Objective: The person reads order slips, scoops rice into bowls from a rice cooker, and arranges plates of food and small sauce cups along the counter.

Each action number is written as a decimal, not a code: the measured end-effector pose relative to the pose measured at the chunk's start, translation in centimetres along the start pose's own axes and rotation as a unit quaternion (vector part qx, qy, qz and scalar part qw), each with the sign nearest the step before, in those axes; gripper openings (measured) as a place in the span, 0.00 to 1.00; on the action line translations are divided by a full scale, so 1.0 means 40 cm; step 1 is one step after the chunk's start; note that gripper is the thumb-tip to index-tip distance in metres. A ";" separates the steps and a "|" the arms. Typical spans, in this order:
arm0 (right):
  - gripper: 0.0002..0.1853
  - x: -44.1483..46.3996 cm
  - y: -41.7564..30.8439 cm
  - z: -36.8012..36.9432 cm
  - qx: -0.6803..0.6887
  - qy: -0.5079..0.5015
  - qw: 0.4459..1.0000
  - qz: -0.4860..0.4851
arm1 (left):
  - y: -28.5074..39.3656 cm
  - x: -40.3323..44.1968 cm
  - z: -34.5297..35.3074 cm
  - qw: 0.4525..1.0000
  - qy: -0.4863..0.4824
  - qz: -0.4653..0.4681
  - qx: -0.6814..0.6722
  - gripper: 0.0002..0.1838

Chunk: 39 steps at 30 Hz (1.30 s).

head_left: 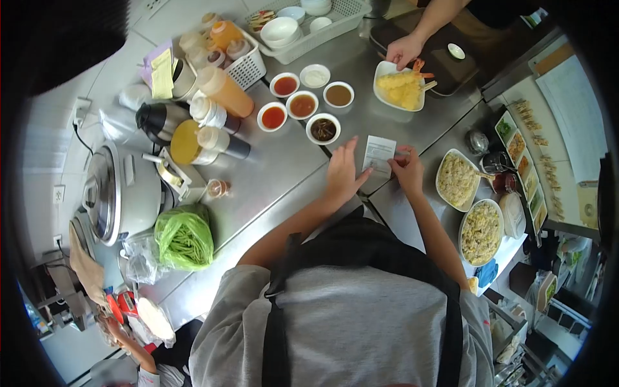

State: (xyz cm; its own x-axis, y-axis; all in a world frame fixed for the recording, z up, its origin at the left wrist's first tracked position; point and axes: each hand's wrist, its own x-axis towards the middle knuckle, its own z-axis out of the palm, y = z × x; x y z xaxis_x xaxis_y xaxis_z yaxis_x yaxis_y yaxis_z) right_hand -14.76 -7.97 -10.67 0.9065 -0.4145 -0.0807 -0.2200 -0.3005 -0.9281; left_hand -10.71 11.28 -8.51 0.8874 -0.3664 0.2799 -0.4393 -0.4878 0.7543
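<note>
Here, printed slip (pixel 379 155) between left hand (pixel 345 171) and right hand (pixel 408 171), writing illegible.

Red sauce (pixel 272 117), green bag (pixel 184 238), grey shirt (pixel 361 322), black apron (pixel 367 255)

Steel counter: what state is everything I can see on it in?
Printed slip: unfolded, pinched by right hand
Rice cooker: lid on
Green plastic bag: holding long green vegetables
Six small bowls: filled
Tempura bowl: filled
Two large bowls: heaped, uncovered
White bowls: some stacked
</note>
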 end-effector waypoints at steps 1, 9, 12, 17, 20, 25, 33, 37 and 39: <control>0.17 0.000 0.001 0.002 -0.044 0.005 0.999 -0.030 | -0.019 -0.004 -0.008 0.996 -0.052 0.059 0.046 0.29; 0.08 0.030 -0.006 0.001 -0.300 0.021 0.918 -0.259 | -0.096 -0.042 0.001 0.942 -0.201 0.226 0.149 0.29; 0.07 0.022 0.004 0.003 -0.312 0.002 0.915 -0.255 | -0.084 -0.040 -0.010 0.936 -0.189 0.239 0.175 0.26; 0.06 -0.007 -0.021 0.016 -0.287 -0.033 0.914 -0.285 | -0.091 -0.039 -0.008 0.937 -0.186 0.243 0.169 0.24; 0.05 -0.014 -0.030 0.034 -0.270 -0.072 0.910 -0.307 | -0.091 -0.038 -0.011 0.941 -0.189 0.236 0.151 0.24; 0.04 0.007 -0.022 0.034 -0.292 -0.105 0.899 -0.309 | -0.088 -0.038 -0.012 0.942 -0.188 0.231 0.156 0.23; 0.07 0.052 0.037 -0.108 -0.306 -0.026 0.946 -0.103 | -0.102 -0.029 0.003 0.932 -0.215 0.238 0.171 0.27; 0.20 0.054 0.036 0.004 -0.310 -0.047 0.950 -0.018 | -0.078 -0.021 -0.004 0.903 -0.232 0.271 0.240 0.26; 0.22 0.105 0.132 0.027 -0.324 -0.012 0.944 -0.060 | -0.063 -0.023 -0.011 0.920 -0.219 0.312 0.091 0.19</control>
State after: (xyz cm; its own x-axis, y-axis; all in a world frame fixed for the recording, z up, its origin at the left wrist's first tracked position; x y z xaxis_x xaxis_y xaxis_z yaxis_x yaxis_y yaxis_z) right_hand -11.72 -10.39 -16.28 0.9451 -0.3267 -0.0039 -0.2819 -0.8093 -0.5152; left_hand -10.36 13.18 -10.42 0.3300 -0.8850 0.3283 -0.8960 -0.1842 0.4041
